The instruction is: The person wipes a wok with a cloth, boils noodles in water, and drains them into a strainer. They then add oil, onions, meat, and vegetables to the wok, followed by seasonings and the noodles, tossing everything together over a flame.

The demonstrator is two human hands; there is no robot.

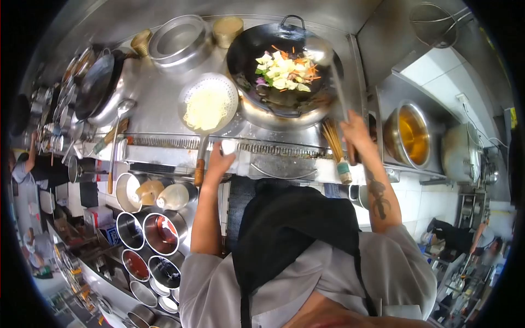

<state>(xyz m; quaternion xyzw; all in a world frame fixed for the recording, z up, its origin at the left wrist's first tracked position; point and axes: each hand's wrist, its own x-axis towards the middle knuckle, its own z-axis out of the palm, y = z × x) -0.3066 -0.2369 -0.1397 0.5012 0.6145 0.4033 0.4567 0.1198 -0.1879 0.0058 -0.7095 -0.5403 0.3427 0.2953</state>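
My right hand (356, 133) is wrapped round the handle of a long ladle (319, 52); its bowl is smeared by motion at the right side of a black wok (247, 60). Inside the wok lies a heap of chopped vegetables (287, 71): pale yellow-white pieces, orange carrot strips, some green and purple bits. Between the fingers of my left hand (220, 162) is a small white rounded thing (228, 146), whose kind I cannot make out. Just left of that hand, a perforated strainer (199, 158) with a wooden grip rests on the stove, holding pale noodles (206, 109).
A bamboo brush (334, 153) lies near my right forearm. At right stands a metal pot of amber liquid (411, 134). Several sauce containers (163, 233) stand at lower left. Another ladle (120, 126) and a dark wok (98, 90) are farther left. Other people are at both edges.
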